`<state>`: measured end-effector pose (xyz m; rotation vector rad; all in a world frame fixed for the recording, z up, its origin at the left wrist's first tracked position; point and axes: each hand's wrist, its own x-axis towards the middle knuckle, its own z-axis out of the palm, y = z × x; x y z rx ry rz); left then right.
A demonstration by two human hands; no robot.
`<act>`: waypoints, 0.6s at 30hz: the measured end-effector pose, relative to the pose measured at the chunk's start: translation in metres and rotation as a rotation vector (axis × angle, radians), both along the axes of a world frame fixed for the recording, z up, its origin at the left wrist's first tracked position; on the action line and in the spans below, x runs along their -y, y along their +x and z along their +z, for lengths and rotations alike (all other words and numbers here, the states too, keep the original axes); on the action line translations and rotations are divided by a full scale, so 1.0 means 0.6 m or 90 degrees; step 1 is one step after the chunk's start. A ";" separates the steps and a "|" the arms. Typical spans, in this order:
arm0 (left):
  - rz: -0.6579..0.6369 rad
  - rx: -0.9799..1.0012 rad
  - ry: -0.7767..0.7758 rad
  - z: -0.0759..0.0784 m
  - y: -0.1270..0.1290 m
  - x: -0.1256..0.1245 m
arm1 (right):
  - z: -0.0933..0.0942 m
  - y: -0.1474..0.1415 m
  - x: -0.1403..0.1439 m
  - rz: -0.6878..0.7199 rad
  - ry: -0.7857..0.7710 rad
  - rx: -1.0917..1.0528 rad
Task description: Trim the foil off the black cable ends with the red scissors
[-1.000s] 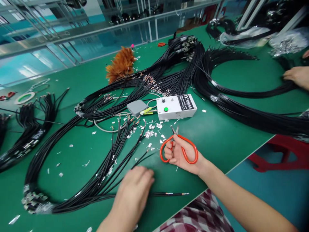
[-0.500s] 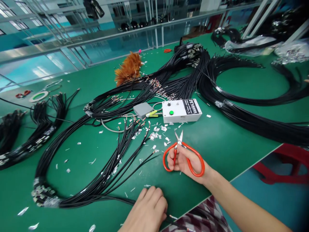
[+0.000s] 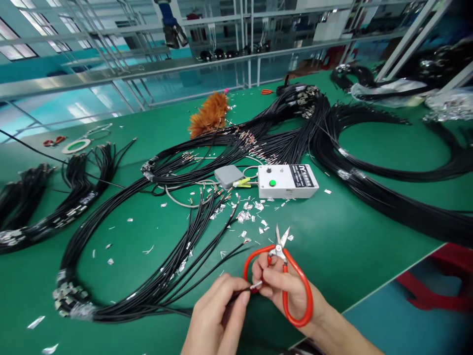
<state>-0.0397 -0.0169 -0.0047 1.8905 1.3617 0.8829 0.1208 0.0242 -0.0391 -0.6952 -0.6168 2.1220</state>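
Pinched in my left hand (image 3: 221, 313) is a black cable (image 3: 240, 293), its silvery stripped end (image 3: 255, 285) pointing right. My right hand (image 3: 291, 283) has a pair of red-handled scissors (image 3: 279, 250) hooked on it, blades apart and pointing away from me. The thumb and fingertips of that hand meet at the cable's end. To the left, a looped bundle of black cables (image 3: 121, 313) lies on the green table (image 3: 332, 276), its loose ends fanned toward the middle. Foil scraps (image 3: 246, 216) are scattered beyond my hands.
Beyond the scraps stand a white box with a green button (image 3: 288, 181) and a grey block (image 3: 228, 176). More black cable bundles (image 3: 377, 197) spread along the right and back. An orange feather duster (image 3: 210, 114) lies behind. A red stool (image 3: 432, 278) is beside the table.
My left hand has risen from the table edge, bringing a cable end up to my right hand. My right hand's fingers have closed in on that end, scissors still in hand. The view has shifted slightly.
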 end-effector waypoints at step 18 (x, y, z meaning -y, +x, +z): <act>0.186 0.097 -0.004 -0.002 0.024 0.017 | 0.012 -0.015 0.031 -0.072 -0.060 0.017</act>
